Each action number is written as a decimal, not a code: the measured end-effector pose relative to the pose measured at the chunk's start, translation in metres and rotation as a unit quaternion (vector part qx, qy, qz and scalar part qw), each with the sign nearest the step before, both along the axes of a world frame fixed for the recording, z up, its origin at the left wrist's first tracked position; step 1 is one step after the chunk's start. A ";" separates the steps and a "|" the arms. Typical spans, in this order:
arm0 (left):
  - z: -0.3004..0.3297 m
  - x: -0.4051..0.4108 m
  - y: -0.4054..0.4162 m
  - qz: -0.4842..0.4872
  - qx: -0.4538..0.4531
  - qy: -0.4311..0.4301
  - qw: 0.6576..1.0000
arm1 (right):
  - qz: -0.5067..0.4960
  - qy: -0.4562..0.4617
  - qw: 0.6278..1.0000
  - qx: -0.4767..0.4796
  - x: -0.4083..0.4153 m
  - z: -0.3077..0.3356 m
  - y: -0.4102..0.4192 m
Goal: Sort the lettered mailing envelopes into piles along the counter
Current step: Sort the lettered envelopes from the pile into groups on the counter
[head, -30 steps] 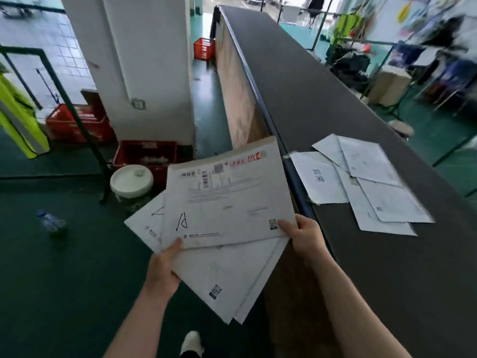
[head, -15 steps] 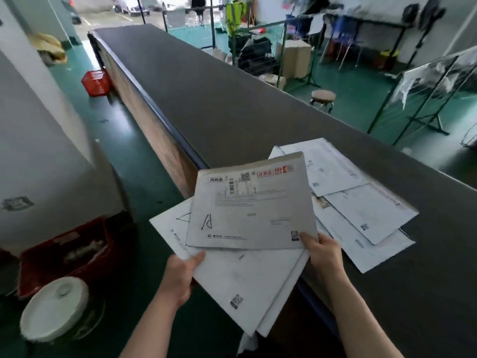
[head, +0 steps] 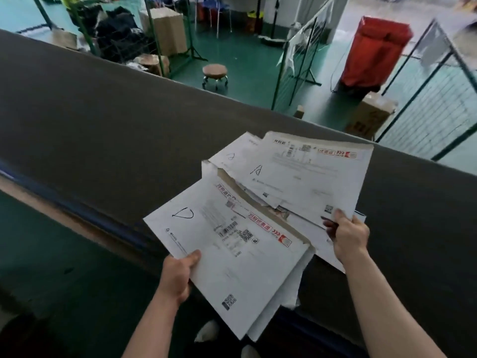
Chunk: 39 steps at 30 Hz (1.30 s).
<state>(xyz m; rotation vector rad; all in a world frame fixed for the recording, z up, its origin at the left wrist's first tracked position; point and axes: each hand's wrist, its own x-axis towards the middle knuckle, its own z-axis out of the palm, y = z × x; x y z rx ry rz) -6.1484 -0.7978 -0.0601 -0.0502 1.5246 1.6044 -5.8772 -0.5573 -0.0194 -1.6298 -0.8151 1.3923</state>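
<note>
The left hand [head: 178, 276] is gripping a white paper envelope marked "D" [head: 232, 254] (more are stacked underneath); the right hand [head: 347, 235] is pinching a white "A" envelope [head: 309, 177] over the dark grey counter [head: 103, 138].

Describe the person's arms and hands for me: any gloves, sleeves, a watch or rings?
Both forearms are bare as far as the view reaches: no sleeve shows. The left hand and right hand wear no gloves. No watch, bracelet or ring shows on the parts in sight. Fingernails look short and plain. The upper arms are out of frame, so any short sleeve higher up cannot be judged.
</note>
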 end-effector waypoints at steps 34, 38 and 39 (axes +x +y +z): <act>0.019 0.536 0.023 -0.647 -0.007 -0.025 0.762 | -0.426 0.048 0.902 0.050 0.392 -0.010 -0.443; 0.032 0.643 -0.022 -0.703 0.026 -0.006 0.711 | -0.512 0.136 0.839 0.124 0.461 -0.004 -0.503; 0.035 0.666 -0.031 -0.714 0.032 -0.003 0.700 | -0.516 0.133 0.837 0.127 0.478 -0.003 -0.515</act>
